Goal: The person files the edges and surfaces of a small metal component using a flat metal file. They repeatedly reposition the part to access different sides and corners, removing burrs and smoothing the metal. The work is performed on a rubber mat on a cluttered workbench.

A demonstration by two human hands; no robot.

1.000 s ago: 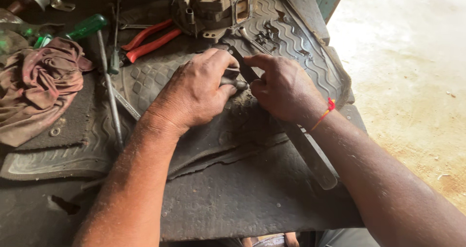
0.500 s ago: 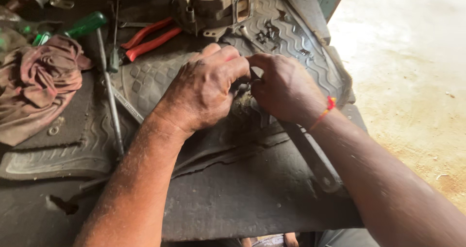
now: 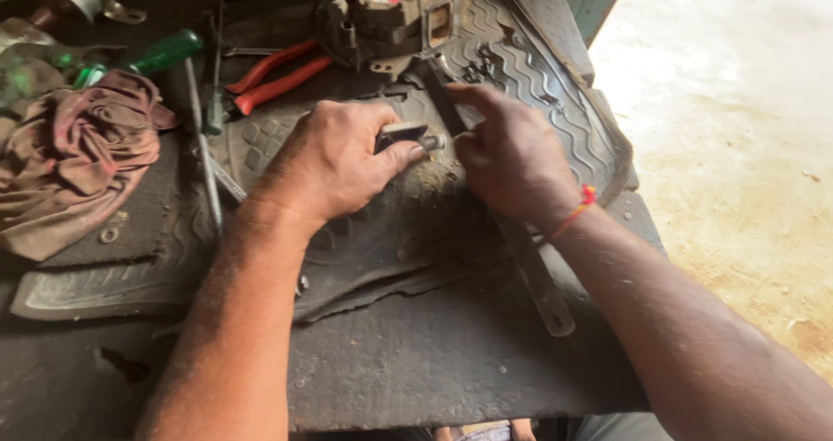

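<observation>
The small metal part now sits clear of the mat, pinched in the grip of the left hand, thumb beneath and fingers closed over its top; half a second ago both hands were bunched tight over it, and a second ago it was hidden between them, so it has come into plain view; its short stud end points toward the right hand. That hand has loosened; its grip is apart, forefinger stretched up along the long flat metal bar and the other fingertips just beside the stud, touching it or nearly, I cannot tell which; I judge the joint work on the part has shifted to a one-handed hold, with the right hand free to adjust. Both hands have moved slightly lower in the view than earlier. Around them the ribbed rubber mat covers the surface; above lies a grimy cast housing; red-handled pliers, a green-handled screwdriver and a crumpled brown rag lie to the left, unmoved.
</observation>
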